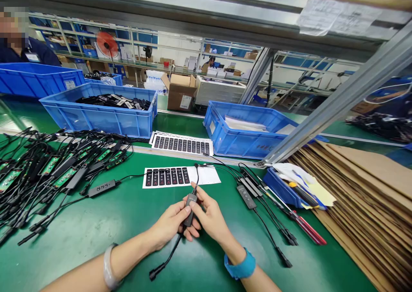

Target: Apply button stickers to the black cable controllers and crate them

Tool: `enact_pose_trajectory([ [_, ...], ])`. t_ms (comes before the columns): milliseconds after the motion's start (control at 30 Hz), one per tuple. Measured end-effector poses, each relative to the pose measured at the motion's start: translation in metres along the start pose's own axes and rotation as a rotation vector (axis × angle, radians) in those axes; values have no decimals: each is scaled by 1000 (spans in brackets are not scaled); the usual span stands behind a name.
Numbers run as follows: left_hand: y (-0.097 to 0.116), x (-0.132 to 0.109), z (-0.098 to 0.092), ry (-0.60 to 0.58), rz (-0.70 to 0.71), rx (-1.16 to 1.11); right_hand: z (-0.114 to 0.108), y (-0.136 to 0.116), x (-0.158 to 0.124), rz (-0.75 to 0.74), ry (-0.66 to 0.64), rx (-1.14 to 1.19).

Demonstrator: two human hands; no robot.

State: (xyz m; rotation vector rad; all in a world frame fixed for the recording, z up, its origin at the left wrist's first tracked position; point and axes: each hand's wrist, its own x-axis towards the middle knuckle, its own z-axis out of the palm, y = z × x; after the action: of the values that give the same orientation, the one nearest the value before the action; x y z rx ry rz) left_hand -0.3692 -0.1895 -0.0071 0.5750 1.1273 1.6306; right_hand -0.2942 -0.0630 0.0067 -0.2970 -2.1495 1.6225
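Observation:
My left hand [169, 221] and my right hand [209, 214] meet over the green bench mat [106, 240], both pinching a black inline control module [190, 207]. Its thin black cable [172, 253] runs down to a plug [153, 274] and up towards a label sheet [165, 177] printed with black strips. Similar modules with cables [246, 196] lie to the right of my right hand. A tangled pile of black cables with green-labelled parts [54, 171] lies farther left.
Blue plastic bins [96, 116] [244, 131] stand along the back of the bench, with another label sheet [180, 144] between them. A red-handled screwdriver [309, 227] and stacked cardboard sheets [354, 197] lie at right. A co-worker [22, 43] stands at far left.

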Motion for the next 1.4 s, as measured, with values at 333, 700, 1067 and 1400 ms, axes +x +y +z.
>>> enact_pose_trajectory([
  [333, -2, 2, -1, 12, 55, 64, 4, -2, 1, -44, 53, -65],
  [700, 18, 6, -27, 142, 438, 759, -43, 9, 29, 78, 186, -80],
  [1067, 22, 17, -61, 214, 446, 1708, -94, 3, 77, -65, 400, -712],
  [1400, 32, 10, -45, 192, 339, 1755, -10, 28, 91, -162, 106, -898],
])
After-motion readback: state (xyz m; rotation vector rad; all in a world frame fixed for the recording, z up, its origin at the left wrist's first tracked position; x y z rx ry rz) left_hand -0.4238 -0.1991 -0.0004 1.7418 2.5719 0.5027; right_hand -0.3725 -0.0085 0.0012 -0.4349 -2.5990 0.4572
